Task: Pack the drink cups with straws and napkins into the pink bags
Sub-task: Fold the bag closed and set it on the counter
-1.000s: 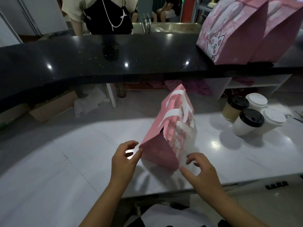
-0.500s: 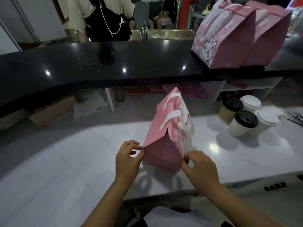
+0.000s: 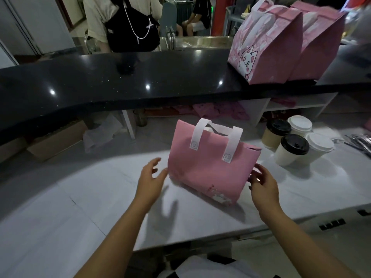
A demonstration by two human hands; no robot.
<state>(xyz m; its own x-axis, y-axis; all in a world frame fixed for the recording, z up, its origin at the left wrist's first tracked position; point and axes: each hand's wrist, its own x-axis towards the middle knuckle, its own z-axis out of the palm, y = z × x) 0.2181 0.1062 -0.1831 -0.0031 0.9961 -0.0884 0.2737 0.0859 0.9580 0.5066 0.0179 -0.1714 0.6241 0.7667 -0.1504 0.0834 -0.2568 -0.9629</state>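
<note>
Head camera is showing you a pink bag standing on the white counter between your two hands, roughly upright on its base. Its broad plain face is turning toward you and its long side is running from your left hand across to your right hand. Its mouth is pointing up and its two white handles are rising above the rim. Only a narrow dark gap is showing between the handles, so you cannot tell what, if anything, is lying inside. A small pale print is sitting low on the face, near your right wrist. Your left hand is hanging wide, fingers spread and straight, just beside the bag's left edge and holding nothing. Your right hand is lying against the bag's right edge with fingers loosely bent. Whether it is pinching the fabric or only touching it cannot be told. Just beyond your right hand four lidded cups are standing close together: two with black lids and two with white lids, their contents hidden. Farther out past that hand, up on the black counter, two more pink bags are standing side by side. The nearer one is showing a cartoon cat, and their insides are out of sight.
</note>
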